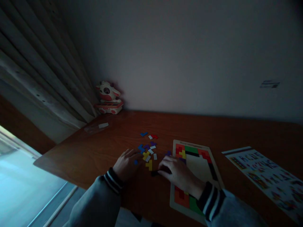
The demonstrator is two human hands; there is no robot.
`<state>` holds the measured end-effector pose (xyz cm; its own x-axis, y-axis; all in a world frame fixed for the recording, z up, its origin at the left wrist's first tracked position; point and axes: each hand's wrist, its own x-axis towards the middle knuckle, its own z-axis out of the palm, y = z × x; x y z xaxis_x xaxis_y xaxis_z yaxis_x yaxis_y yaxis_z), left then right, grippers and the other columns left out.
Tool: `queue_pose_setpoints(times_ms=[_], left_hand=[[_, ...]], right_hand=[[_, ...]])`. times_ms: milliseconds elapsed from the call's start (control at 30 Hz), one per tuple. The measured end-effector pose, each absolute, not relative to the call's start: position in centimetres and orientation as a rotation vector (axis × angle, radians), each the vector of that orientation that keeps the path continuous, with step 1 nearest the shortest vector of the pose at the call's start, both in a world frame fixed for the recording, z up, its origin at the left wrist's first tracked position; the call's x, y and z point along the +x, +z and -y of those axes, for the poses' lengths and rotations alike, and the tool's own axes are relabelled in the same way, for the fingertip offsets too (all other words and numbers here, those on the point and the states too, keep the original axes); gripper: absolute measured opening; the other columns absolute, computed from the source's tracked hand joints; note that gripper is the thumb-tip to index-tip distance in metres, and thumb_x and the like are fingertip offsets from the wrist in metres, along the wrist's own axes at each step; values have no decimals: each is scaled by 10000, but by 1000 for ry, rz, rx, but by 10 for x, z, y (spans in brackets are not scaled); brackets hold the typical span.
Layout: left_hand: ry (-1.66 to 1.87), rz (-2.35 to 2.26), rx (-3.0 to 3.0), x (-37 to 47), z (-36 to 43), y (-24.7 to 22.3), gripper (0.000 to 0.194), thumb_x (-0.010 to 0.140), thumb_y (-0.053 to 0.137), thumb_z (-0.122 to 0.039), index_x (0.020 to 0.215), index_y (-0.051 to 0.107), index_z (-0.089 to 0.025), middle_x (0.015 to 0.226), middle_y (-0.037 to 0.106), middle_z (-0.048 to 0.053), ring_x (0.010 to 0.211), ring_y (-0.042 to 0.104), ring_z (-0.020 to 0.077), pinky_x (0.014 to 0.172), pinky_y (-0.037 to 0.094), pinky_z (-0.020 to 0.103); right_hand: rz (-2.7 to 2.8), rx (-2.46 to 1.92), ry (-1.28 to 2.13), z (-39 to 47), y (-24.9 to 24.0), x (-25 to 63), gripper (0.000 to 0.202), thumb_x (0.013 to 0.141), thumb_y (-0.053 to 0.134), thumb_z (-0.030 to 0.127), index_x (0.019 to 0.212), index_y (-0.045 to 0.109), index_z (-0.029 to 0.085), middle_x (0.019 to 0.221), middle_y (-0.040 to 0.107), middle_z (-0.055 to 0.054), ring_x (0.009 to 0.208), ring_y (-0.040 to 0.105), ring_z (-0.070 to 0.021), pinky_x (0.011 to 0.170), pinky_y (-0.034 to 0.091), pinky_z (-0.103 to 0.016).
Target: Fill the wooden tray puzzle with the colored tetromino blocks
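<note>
My left hand [127,163] rests low over the wooden table, fingers extended to the right and apparently flat. A small blue piece [135,162] shows at its fingers; it does not look gripped. Beside it lies a loose pile with a yellow piece [149,165], a blue piece [141,148], a purple piece [153,143], a red piece [154,136] and several white tiles [155,156]. Over the left edge of the puzzle board [173,197], my right hand [174,170] pinches a dark puzzle piece [154,173] between thumb and fingers. Coloured pieces line the board's sides around a bare middle.
A printed pattern sheet [267,176] lies right of the board. At the back left stands a cow-shaped toy [109,97], with a clear plastic bag [94,128] in front of it. A curtain [44,69] hangs at the left; a wall [189,63] closes the back.
</note>
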<state>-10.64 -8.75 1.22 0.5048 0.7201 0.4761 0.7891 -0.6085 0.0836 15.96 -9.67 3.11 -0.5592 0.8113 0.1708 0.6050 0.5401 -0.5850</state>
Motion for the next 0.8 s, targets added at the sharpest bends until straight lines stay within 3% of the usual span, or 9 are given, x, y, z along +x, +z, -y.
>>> queue_pose_setpoints(times_ms=[133,233,400,533,667,800], left_hand=[[-735,1081,-2880,-68,63,21,200,919,622,-344,1062,700,-227,1088,721,55,988,664,220,876,538,357],[-643,919,-3073,-45,46,20,206,914,637,-356,1067,700,-233,1066,725,47,984,662,209,905,505,340],[-676,819,-3267,-31,32,11,286,896,659,-414,1103,702,-223,1050,732,61,985,664,207,899,498,312],[-804,805,-3339,-33,30,2,228,897,664,-360,1050,714,-198,1057,733,67,981,669,194,913,499,300],[-844,819,-3380,-33,30,-1,188,891,672,-295,1039,717,-188,1051,734,63,967,667,186,896,504,285],[-864,832,-3363,-34,31,1,202,872,687,-281,1049,716,-187,1055,726,67,961,657,187,883,505,288]], right_hand=[[2276,-1198,494,78,25,174,112,915,616,205,977,709,213,984,677,-46,927,637,-197,861,488,-345],[2239,-1292,366,60,22,188,188,869,679,209,1054,705,187,1052,679,-81,1028,619,-237,932,468,-382],[2335,-1357,466,40,17,194,128,821,733,248,939,746,201,975,696,-70,970,636,-233,892,476,-366],[2324,-1412,528,38,15,189,80,797,741,212,873,733,189,943,711,-60,927,647,-215,856,481,-340],[2336,-1449,578,40,22,189,187,793,710,148,974,714,191,930,730,-49,856,663,-194,789,494,-315],[2392,-1463,596,39,37,197,235,759,744,169,990,727,207,1019,732,-67,974,655,-230,884,468,-358]])
